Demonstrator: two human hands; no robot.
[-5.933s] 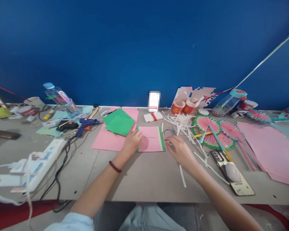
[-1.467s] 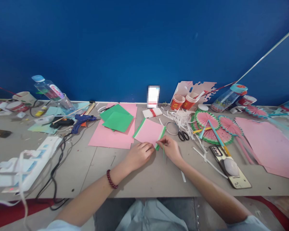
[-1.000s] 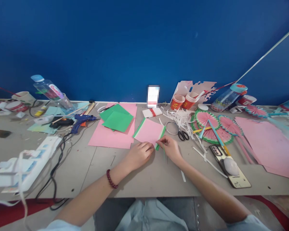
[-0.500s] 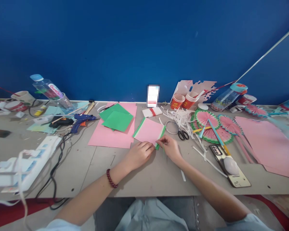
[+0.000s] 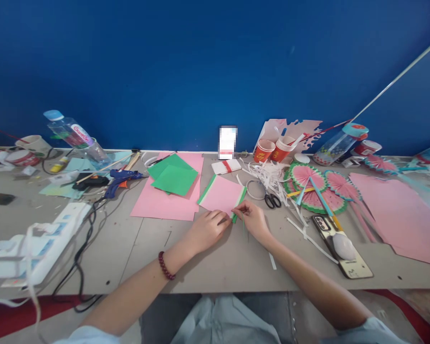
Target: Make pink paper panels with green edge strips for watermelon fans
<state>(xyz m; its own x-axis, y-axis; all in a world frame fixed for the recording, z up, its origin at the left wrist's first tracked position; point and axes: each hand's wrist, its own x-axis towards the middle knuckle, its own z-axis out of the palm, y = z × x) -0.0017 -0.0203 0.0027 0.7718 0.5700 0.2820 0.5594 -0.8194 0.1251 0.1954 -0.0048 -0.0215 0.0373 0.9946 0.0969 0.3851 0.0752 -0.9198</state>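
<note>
A pink sheet of paper (image 5: 222, 192) with green and pale strips along two opposite sides lies flat in front of me. My left hand (image 5: 210, 228) rests on its near edge, fingers stretched out and lying flat. At the near right corner, my right hand (image 5: 251, 219) pinches a thin green paper strip (image 5: 243, 225) that hangs below the fingertips. The green edging (image 5: 234, 218) at that corner shows between the two hands. Scissors (image 5: 272, 200) with black handles lie just beyond my right hand, beside a roll of tape (image 5: 255, 189).
Green sheets (image 5: 175, 176) lie on larger pink paper (image 5: 154, 205) to the left, near a blue glue gun (image 5: 120, 181) and a power strip (image 5: 59, 243). On the right are white paper scraps (image 5: 268, 176), watermelon paper fans (image 5: 318, 191), a phone (image 5: 358, 267) and red cups (image 5: 263, 151).
Hardly anything differs. Both hands keep their places at the near edge of the pink paper, and the thin green strip still hangs from my right fingers.
</note>
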